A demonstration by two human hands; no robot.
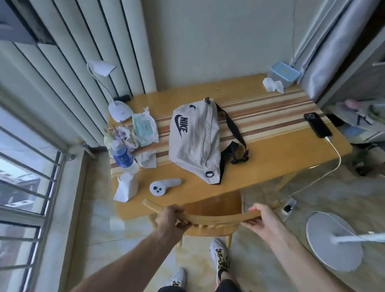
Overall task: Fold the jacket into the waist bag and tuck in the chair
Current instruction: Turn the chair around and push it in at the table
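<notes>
You stand at a yellow wooden table (276, 154) with a striped cloth across it. A curved yellow wooden chair (214, 218) sits at the near edge, its seat partly under the table. Your left hand (172, 218) is curled tight around the left part of the chair's top rail, fingers wrapped over the wood. Your right hand (259, 218) grips the right end of the same rail, thumb on top and fingers under. A puffy white cloth waist bag with a black strap (194, 141) lies in the middle of the table, zipped shut. The jacket cannot be seen. Near the bag lies a small white remote (163, 185), and a black phone (317, 125) rests far right.
</notes>
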